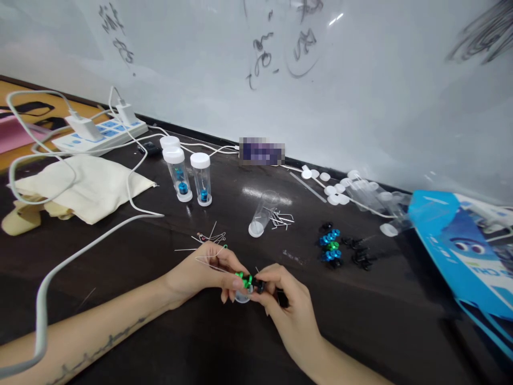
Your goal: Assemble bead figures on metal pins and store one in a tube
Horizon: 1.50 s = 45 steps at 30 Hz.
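Near the front middle of the table, my left hand pinches a small shiny green spool-shaped part between thumb and fingers. A thin bent wire sticks out over that hand. Right beside the green part, my right hand closes its fingertips on a small black part; the two parts meet or nearly meet. Below them shows a clear round piece, partly hidden by the fingers. Several thin wire pieces with coloured ends lie just behind my left hand.
Capped clear tubes with blue parts stand at the back. An open tube lies by bent metal pins. Blue, green and black parts, white caps and a blue bag are rightward. A white cable crosses my left forearm.
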Motion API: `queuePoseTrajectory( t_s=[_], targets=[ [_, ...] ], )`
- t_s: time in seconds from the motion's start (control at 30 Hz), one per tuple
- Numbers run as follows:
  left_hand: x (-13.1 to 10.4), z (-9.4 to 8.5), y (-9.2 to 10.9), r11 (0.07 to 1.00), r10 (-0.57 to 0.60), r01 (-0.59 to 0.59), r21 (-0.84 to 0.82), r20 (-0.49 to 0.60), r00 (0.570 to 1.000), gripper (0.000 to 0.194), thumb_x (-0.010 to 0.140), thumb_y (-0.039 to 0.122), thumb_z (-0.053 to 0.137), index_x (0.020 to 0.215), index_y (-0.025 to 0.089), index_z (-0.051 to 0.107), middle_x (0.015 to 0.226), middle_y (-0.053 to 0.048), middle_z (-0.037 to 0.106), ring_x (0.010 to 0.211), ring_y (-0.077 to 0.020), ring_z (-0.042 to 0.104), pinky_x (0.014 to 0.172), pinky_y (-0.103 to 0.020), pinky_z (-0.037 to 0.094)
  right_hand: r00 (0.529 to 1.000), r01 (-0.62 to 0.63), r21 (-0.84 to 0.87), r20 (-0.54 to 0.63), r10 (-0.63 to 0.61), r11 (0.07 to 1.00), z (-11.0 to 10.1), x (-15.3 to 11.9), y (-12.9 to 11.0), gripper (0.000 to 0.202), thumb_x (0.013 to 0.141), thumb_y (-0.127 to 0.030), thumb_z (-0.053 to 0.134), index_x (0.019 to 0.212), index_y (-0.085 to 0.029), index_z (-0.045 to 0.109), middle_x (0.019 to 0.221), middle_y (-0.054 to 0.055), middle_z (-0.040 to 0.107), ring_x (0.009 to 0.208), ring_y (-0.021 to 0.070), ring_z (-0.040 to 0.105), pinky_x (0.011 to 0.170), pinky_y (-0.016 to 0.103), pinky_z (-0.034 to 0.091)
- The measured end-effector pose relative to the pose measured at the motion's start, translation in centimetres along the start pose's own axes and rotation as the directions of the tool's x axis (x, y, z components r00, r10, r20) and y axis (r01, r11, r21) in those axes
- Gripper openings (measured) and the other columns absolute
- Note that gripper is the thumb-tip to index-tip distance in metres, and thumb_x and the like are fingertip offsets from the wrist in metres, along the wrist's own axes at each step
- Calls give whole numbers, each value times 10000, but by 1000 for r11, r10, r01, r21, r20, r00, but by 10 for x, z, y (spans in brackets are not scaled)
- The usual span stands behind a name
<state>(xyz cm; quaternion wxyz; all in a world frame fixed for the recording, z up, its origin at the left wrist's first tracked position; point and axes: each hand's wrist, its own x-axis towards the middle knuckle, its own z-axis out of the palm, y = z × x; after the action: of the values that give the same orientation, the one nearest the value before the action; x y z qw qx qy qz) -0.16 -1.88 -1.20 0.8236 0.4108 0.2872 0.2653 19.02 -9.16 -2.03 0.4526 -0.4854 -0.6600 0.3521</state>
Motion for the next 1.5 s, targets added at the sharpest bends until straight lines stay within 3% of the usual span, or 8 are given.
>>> queuePoseTrajectory(
  t_s=[0.23,0.47,0.7,0.87,1.0,1.13,1.37,1.5],
  targets=[
    [-2,2,-1,1000,-6,7,-7,46,999,86,685,118,803,749,102,749,664,-82,763,485,-109,656,419,-140,520,987,-65,-18,147,67,998,-5,0,-4,286,967,-349,510,733,-195,568,622,-46,509,534,101,472,537,228,351],
    [-1,-2,-3,1000,19,-19,6,13,1000,102,685,120,804,768,91,753,658,-79,759,486,-109,652,423,-145,524,1000,1,-1,10,-1,1000,0,-1,-2,79,866,-214,670,854,-219,592,755,-39,577,591,106,489,574,216,398],
    [-2,2,-1,1000,-4,3,1,37,999,93,676,116,806,748,100,750,667,-84,763,485,-111,654,424,-146,520,991,-56,-30,117,59,998,-5,-2,-5,195,950,-284,544,775,-204,575,626,-58,495,539,101,467,553,230,358],
    [-1,0,-2,1000,19,-19,9,17,1000,93,686,123,804,759,103,751,655,-69,759,491,-104,650,426,-141,518,999,-2,-26,46,3,1000,-1,-4,0,78,893,-183,624,910,-232,566,806,-40,558,594,100,472,577,224,383],
    [-2,0,-2,1000,14,-14,7,14,1000,98,682,127,804,761,103,751,651,-70,757,487,-108,647,418,-146,512,997,-29,-24,66,31,999,-2,-3,0,76,900,-262,636,872,-222,578,750,-42,557,576,102,476,568,228,382],
    [-3,2,-1,1000,-10,10,15,24,1000,100,670,128,808,746,101,747,662,-84,761,484,-110,647,421,-149,506,988,-61,-46,138,67,997,-5,-1,-4,254,964,-345,517,760,-201,561,622,-50,494,530,104,469,534,236,356],
    [-1,0,-1,999,11,-11,33,-9,1000,116,669,148,813,750,101,744,633,-64,749,483,-115,642,421,-162,501,1000,0,-57,29,2,998,-1,-3,0,69,908,-271,618,916,-221,570,835,-6,589,586,113,490,574,244,410],
    [-1,1,-1,1000,-7,6,21,9,1000,115,665,143,814,742,105,738,650,-73,756,479,-121,644,411,-168,494,994,-37,-64,104,43,997,-4,-3,-3,225,931,-378,576,789,-203,569,647,-37,518,551,117,482,552,244,380]
  ],
)
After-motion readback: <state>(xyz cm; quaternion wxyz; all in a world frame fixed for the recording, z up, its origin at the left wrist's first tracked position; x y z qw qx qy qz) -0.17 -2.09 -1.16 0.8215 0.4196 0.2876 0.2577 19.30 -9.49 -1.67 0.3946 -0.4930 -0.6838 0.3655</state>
